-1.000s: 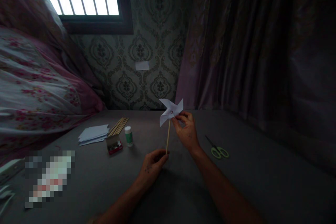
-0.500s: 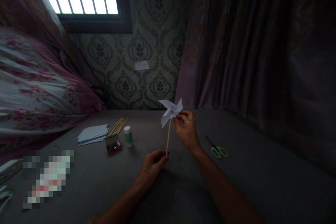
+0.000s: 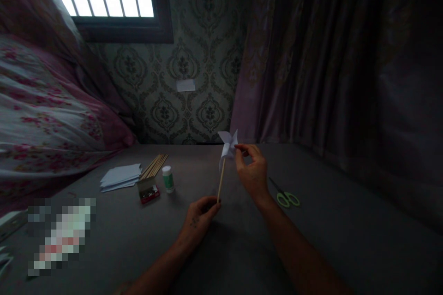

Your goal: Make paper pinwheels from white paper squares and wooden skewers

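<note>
A white paper pinwheel [image 3: 227,149] stands upright on a thin wooden stick [image 3: 221,179], turned partly sideways to me. My left hand [image 3: 200,216] is closed round the lower end of that stick, just above the table. My right hand [image 3: 254,170] is raised beside the paper blades, with thumb and index fingertip pinched at their right side. The exact spot those fingertips grip, near the middle or on a blade, is hard to make out in the dim light.
Left of my hands are a glue bottle [image 3: 168,179], a small red box of metal pins [image 3: 148,193], several wooden sticks [image 3: 154,166] and a stack of white paper [image 3: 121,177]. Green-handled scissors [image 3: 287,198] lie to the right. A blurred-out item [image 3: 64,235] sits front left.
The pinwheel's face has turned toward the right and now shows more edge-on. My right hand has shifted slightly right with its fingertips at the blades. My left hand keeps its hold on the stick.
</note>
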`<action>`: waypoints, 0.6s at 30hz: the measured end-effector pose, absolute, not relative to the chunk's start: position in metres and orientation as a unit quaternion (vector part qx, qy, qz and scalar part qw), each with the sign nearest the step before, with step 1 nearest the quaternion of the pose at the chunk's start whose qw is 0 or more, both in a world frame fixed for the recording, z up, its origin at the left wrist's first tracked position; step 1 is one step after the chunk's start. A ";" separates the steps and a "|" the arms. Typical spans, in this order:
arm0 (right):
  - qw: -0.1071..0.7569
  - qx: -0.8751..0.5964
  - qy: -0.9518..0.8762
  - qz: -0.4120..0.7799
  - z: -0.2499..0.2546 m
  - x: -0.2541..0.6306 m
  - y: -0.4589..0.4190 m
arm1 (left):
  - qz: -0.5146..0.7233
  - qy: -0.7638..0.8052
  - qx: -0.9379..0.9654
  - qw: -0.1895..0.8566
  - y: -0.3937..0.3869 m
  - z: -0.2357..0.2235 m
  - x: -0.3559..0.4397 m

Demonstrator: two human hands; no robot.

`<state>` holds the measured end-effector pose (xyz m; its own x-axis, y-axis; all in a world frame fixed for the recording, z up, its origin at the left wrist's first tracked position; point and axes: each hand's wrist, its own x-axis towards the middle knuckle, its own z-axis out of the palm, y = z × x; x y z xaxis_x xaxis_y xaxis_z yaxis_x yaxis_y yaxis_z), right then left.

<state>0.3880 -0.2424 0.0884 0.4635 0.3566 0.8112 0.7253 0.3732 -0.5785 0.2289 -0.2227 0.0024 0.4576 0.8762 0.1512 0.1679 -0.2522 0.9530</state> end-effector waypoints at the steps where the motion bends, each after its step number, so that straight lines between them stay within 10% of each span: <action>1: 0.658 -0.543 -0.502 -0.139 0.089 0.387 -0.243 | 0.366 0.375 0.704 0.480 -0.222 0.002 0.229; 18: 0.631 -0.630 -0.442 -0.101 0.089 0.378 -0.246 | 0.426 0.397 0.744 0.327 -0.222 0.000 0.226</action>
<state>0.3784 -0.2465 0.0892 0.5881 0.4297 0.6853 0.6845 0.1869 -0.7046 0.2255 -0.2217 0.0003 0.3215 0.8700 0.3738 0.3131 -0.4702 0.8252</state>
